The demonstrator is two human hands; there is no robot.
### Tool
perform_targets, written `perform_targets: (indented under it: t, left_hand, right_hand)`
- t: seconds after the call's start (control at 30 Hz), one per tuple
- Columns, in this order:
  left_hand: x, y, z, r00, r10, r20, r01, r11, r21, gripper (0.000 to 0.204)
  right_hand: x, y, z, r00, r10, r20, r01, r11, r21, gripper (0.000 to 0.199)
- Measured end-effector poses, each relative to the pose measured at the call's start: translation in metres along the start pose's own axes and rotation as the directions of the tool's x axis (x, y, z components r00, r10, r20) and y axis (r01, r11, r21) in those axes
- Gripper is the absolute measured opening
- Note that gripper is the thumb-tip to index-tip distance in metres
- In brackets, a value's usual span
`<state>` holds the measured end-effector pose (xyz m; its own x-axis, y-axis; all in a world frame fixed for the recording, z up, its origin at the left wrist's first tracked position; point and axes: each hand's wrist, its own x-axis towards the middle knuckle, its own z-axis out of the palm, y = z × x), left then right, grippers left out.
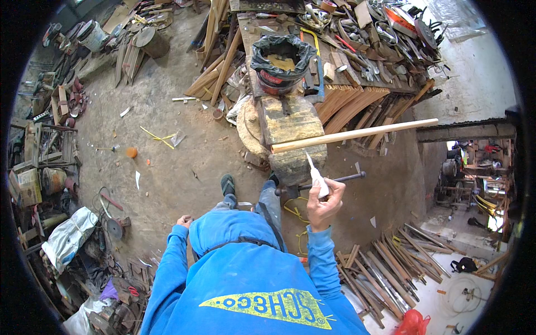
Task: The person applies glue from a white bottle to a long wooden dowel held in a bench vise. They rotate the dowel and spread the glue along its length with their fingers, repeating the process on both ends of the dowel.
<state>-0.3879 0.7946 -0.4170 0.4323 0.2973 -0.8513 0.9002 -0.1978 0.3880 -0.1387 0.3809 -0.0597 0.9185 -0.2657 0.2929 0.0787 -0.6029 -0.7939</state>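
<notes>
My right hand (325, 205) is closed round a small white squeeze bottle (317, 181) with a long thin nozzle. The nozzle tip points up at a pale, round wooden stick (357, 133), just short of its near side. This stick lies across the wood-faced jaws of a bench vise (296, 162), its right end reaching out past the bench. Below the jaws runs the vise's metal handle bar (335, 182). Down by my left side, my left hand (185, 220) has its fingers curled; whatever they hold, if anything, is too small to make out.
A bucket lined with a black bag (282, 58) stands on the bench behind the vise, beside a yellow-and-blue hacksaw (318, 67). Tools crowd the bench (385, 84). Wooden strips (385, 273) lie on the floor at right. An orange round thing (132, 152) sits on the floor at left.
</notes>
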Motion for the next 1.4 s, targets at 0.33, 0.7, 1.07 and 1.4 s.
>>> perform_targets:
  t: [0.33,0.7,1.07,1.4]
  left_hand:
    - [-0.001,0.051,-0.008,0.997,-0.050,-0.064,0.024,0.936,-0.350,0.039]
    - [0.010,0.036,0.015,0.999,-0.018,-0.030,0.005,0.929,-0.369,0.038]
    - [0.034,0.003,0.021,0.989,0.109,-0.100,-0.135,0.942,-0.308,0.034]
    - [0.028,0.024,0.022,0.992,0.104,-0.071,-0.122,0.938,-0.326,0.033]
  right_hand:
    - [-0.001,-0.006,0.000,0.998,0.054,0.020,-0.055,0.998,0.028,0.024]
    - [0.019,0.011,-0.016,0.998,-0.002,-0.067,0.001,1.000,-0.010,0.022]
    - [0.013,-0.006,-0.011,0.997,0.064,0.035,-0.063,0.998,-0.002,0.022]
    - [0.017,-0.005,-0.011,0.998,0.066,0.011,-0.066,0.998,-0.007,0.022]
